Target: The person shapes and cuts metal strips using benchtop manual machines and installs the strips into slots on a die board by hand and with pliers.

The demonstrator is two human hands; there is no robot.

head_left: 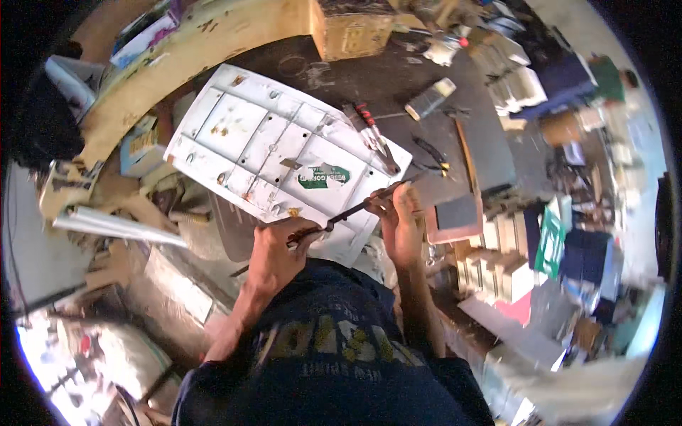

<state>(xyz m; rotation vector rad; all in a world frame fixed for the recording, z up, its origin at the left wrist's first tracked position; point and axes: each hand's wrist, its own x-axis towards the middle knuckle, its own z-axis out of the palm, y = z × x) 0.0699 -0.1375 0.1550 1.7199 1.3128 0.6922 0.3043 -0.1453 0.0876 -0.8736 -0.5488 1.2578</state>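
Observation:
A thin dark bar (349, 212) slants between my two hands, above the near edge of a white ribbed panel (234, 153). My left hand (279, 248) is closed round its lower left end. Toward the other end my right hand (399, 221) grips the bar, thumb raised along it. The bar's exact kind cannot be made out. A green label (324, 177) is stuck on the panel, which lies tilted on a dark worktable (341, 82). A red-handled plier-like tool (372, 135) rests across the panel's right part.
Right of the panel lie a block-shaped tool (430, 98), a dark-handled tool (431, 154), a wooden stick (467, 153) and a brown-framed dark plate (456, 216). A wooden box (352, 32) stands at the far edge. Stacked pale blocks (497, 270) stand at right; white tubes (117, 226) at left.

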